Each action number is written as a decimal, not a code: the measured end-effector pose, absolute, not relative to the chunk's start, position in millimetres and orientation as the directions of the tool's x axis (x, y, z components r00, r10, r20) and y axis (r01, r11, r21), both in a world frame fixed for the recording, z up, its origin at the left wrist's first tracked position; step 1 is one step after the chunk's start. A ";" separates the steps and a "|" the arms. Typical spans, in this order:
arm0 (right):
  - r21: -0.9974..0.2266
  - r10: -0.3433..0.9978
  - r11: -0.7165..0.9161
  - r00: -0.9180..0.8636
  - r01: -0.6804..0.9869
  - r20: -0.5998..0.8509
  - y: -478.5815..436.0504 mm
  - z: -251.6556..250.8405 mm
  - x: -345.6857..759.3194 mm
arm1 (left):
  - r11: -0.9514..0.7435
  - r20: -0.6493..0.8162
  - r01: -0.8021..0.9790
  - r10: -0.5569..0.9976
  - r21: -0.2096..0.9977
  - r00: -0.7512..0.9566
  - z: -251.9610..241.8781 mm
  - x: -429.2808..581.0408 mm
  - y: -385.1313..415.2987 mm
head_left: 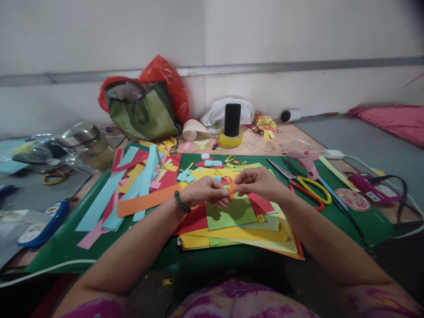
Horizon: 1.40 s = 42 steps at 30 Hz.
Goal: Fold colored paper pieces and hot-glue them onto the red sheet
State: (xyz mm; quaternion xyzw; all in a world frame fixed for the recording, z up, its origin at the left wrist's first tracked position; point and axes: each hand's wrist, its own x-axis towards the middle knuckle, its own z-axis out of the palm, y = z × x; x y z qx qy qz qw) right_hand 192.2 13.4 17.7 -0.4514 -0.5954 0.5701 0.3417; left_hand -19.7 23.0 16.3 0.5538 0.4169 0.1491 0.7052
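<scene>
A small piece of orange paper [232, 190] is pinched between both hands, above a stack of coloured sheets. My left hand [208, 191], with a green bead bracelet [182, 203] at the wrist, closes its thumb and forefinger on the paper's left side. From the right, my right hand [253, 182] grips it with bent fingertips. Beneath them lies a green paper square [232, 216] on red and yellow sheets [202, 238]. A long orange strip [145, 202] reaches toward my left wrist. Fingers partly hide the small orange piece, so its exact shape cannot be made out.
Scissors with red and yellow handles [311, 190], a pink glue gun [306, 161] and a purple device [372, 187] lie to the right. Blue strips [106, 190] spread to the left, near a glass jar [88, 145]. A phone [232, 119] stands in a yellow tape roll [231, 139] behind.
</scene>
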 end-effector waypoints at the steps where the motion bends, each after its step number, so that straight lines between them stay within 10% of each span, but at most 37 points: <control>1: -0.988 0.927 -0.055 -0.360 0.147 -0.105 13.5 17.7 192.3 | 0.345 -0.422 0.246 0.678 0.906 0.603 15.8 -19.5 22.8; 42: -0.977 0.949 -0.013 -0.305 0.213 -0.079 8.2 33.1 197.8 | 0.130 -0.260 0.244 0.725 0.961 0.638 15.8 -23.3 26.4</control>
